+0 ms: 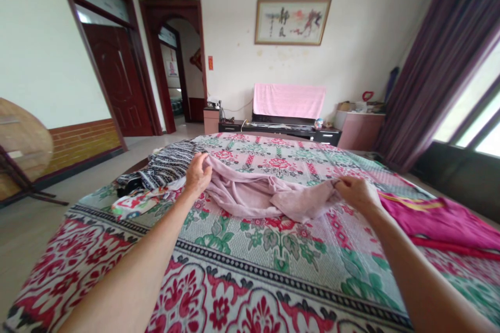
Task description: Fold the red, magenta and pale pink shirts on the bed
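A pale pink garment, bunched and sagging in the middle, stretches between my two hands over a flower-patterned cloth. My left hand is closed on its left end, fingers pinched at the edge. At the other end, my right hand grips a gathered corner. What kind of garment it is, I cannot tell from its folds. Left of my left hand lie a black-and-white patterned garment and a white cloth with coloured prints. Close to my right forearm rests a folded magenta garment.
Beyond the cloth-covered surface stands a low black cabinet, with a pink towel draped over something on it. A round wooden board leans at the left. Purple curtains hang at the right, beside a window.
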`<action>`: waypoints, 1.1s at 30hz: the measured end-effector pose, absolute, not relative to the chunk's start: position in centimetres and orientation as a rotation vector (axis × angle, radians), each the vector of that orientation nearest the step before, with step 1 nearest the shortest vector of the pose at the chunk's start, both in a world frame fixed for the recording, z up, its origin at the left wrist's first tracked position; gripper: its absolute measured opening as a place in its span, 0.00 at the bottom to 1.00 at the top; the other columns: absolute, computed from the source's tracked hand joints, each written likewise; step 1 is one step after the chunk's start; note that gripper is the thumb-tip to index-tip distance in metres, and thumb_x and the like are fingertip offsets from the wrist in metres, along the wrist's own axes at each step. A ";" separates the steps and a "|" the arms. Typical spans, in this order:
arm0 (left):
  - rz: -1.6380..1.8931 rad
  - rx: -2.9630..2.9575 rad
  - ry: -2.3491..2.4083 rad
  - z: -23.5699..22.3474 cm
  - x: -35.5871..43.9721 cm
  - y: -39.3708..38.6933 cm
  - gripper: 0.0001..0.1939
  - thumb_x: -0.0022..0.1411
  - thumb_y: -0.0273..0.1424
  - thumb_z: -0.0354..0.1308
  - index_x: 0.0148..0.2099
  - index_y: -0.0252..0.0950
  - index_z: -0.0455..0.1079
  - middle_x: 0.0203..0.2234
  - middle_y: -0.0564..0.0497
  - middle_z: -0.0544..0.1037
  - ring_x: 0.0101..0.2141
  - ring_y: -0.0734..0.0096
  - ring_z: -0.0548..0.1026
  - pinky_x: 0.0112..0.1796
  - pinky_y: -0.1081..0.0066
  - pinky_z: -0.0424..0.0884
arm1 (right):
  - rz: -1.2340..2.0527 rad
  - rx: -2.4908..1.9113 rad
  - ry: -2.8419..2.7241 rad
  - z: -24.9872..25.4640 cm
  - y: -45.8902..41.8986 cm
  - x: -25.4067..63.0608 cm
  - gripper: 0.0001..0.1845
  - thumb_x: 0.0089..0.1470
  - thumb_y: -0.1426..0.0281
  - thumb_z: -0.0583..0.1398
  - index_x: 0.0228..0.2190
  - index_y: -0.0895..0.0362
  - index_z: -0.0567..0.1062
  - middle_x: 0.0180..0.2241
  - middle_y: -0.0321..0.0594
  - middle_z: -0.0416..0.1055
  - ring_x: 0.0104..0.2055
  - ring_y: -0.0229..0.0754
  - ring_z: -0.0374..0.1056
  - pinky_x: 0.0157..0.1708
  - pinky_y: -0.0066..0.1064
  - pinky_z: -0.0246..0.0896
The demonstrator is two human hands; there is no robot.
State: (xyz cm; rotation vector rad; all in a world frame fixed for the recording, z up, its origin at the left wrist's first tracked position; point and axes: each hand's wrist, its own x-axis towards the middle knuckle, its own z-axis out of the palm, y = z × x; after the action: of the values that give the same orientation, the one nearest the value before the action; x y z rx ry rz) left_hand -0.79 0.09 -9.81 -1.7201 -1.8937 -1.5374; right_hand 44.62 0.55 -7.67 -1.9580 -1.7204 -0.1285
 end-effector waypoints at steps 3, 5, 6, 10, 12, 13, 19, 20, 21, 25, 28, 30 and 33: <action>-1.352 -1.910 -1.841 -10.2 -0.5 0.2 0.17 0.51 0.25 0.52 0.42 0.35 0.76 0.47 0.44 0.77 0.50 0.61 0.73 0.54 0.66 0.66 | -0.123 -1.974 -1.690 -7.6 0.5 44.6 0.20 0.52 0.61 0.54 0.40 0.53 0.81 0.34 0.45 0.78 0.36 0.50 0.72 0.32 0.35 0.60; -1.223 -2.055 -1.824 -10.7 -0.1 0.1 0.14 0.53 0.26 0.52 0.39 0.35 0.77 0.41 0.46 0.79 0.44 0.63 0.76 0.49 0.67 0.69 | -0.117 -1.975 -1.707 -7.5 0.5 44.5 0.20 0.52 0.64 0.54 0.41 0.55 0.80 0.36 0.47 0.78 0.37 0.52 0.72 0.34 0.37 0.62; -1.158 -2.126 -1.810 -10.9 0.1 0.0 0.13 0.54 0.27 0.52 0.38 0.35 0.77 0.38 0.46 0.80 0.41 0.64 0.76 0.47 0.68 0.70 | -0.139 -1.967 -1.710 -7.5 0.4 44.3 0.20 0.51 0.65 0.54 0.42 0.56 0.80 0.38 0.49 0.77 0.39 0.53 0.72 0.36 0.38 0.63; -0.882 -2.348 -1.764 -12.2 0.7 -0.5 0.12 0.56 0.31 0.55 0.39 0.36 0.78 0.36 0.47 0.81 0.39 0.64 0.76 0.45 0.68 0.70 | -0.311 -1.640 -1.834 -7.7 -0.4 41.7 0.23 0.48 0.72 0.54 0.46 0.58 0.76 0.49 0.50 0.72 0.48 0.53 0.69 0.46 0.43 0.63; -0.766 -2.399 -1.761 -12.8 0.8 -0.6 0.13 0.55 0.31 0.56 0.40 0.37 0.79 0.39 0.47 0.81 0.42 0.63 0.76 0.48 0.67 0.68 | -0.209 -1.343 -2.084 -8.1 -1.1 39.5 0.20 0.48 0.73 0.54 0.43 0.55 0.77 0.46 0.45 0.74 0.46 0.47 0.70 0.46 0.39 0.64; -0.724 -2.414 -1.764 -13.0 0.8 -0.6 0.14 0.54 0.31 0.56 0.41 0.37 0.79 0.41 0.47 0.80 0.44 0.62 0.75 0.49 0.67 0.67 | -0.091 -1.203 -2.248 -8.4 -1.6 38.3 0.18 0.49 0.73 0.54 0.41 0.54 0.77 0.42 0.43 0.75 0.43 0.44 0.71 0.45 0.37 0.65; -0.592 -2.609 -1.900 -11.2 0.1 -1.1 0.21 0.52 0.28 0.55 0.48 0.41 0.77 0.50 0.51 0.77 0.51 0.63 0.72 0.53 0.69 0.64 | 0.031 -1.015 -2.569 -9.9 -3.3 34.8 0.25 0.45 0.65 0.63 0.48 0.51 0.74 0.50 0.45 0.71 0.53 0.51 0.65 0.52 0.45 0.60; -0.586 -2.676 -1.910 -10.5 0.1 -1.3 0.21 0.52 0.30 0.56 0.49 0.42 0.76 0.51 0.52 0.76 0.51 0.63 0.71 0.53 0.70 0.64 | 0.026 -1.036 -2.581 -10.0 -3.2 35.1 0.28 0.43 0.65 0.64 0.50 0.50 0.73 0.52 0.45 0.70 0.54 0.52 0.64 0.53 0.46 0.60; -0.587 -2.750 -1.897 -9.9 0.2 -1.6 0.21 0.51 0.31 0.58 0.49 0.43 0.76 0.51 0.53 0.76 0.51 0.63 0.71 0.53 0.70 0.64 | 0.016 -1.066 -2.588 -10.1 -2.8 35.6 0.30 0.42 0.67 0.64 0.50 0.50 0.72 0.54 0.46 0.68 0.55 0.52 0.63 0.53 0.46 0.60; -0.548 -3.006 -1.725 -8.4 2.5 -2.5 0.20 0.50 0.32 0.61 0.47 0.37 0.77 0.47 0.48 0.78 0.46 0.63 0.73 0.49 0.70 0.67 | -0.071 -1.275 -2.529 -10.2 -1.3 37.7 0.23 0.44 0.75 0.58 0.44 0.53 0.77 0.48 0.45 0.74 0.48 0.48 0.69 0.48 0.37 0.62; -0.467 -3.090 -1.660 -8.8 4.8 -2.8 0.14 0.49 0.29 0.61 0.40 0.33 0.78 0.38 0.45 0.80 0.39 0.65 0.74 0.42 0.71 0.69 | -0.040 -1.352 -2.437 -9.6 -1.1 38.3 0.18 0.48 0.75 0.53 0.37 0.53 0.80 0.38 0.40 0.78 0.38 0.42 0.73 0.39 0.30 0.63; -0.443 -3.103 -1.639 -9.1 5.7 -2.7 0.09 0.49 0.27 0.58 0.34 0.32 0.78 0.33 0.45 0.79 0.36 0.67 0.73 0.38 0.73 0.68 | 0.006 -1.375 -2.353 -9.0 -1.3 38.2 0.18 0.51 0.72 0.52 0.35 0.53 0.81 0.34 0.38 0.79 0.33 0.40 0.72 0.33 0.28 0.62; -0.495 -3.119 -1.651 -8.5 5.5 -2.7 0.09 0.51 0.26 0.55 0.31 0.33 0.77 0.30 0.49 0.78 0.32 0.70 0.71 0.35 0.75 0.66 | 0.052 -1.459 -2.143 -8.2 -1.5 38.3 0.19 0.52 0.68 0.52 0.37 0.52 0.81 0.29 0.37 0.78 0.29 0.39 0.71 0.28 0.27 0.60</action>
State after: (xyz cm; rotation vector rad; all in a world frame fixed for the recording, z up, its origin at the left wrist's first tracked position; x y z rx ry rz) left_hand 5.50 -2.71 -8.49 -3.1194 -1.6513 -0.4952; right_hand 38.32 -1.47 -8.17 -1.4587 -2.1428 0.0518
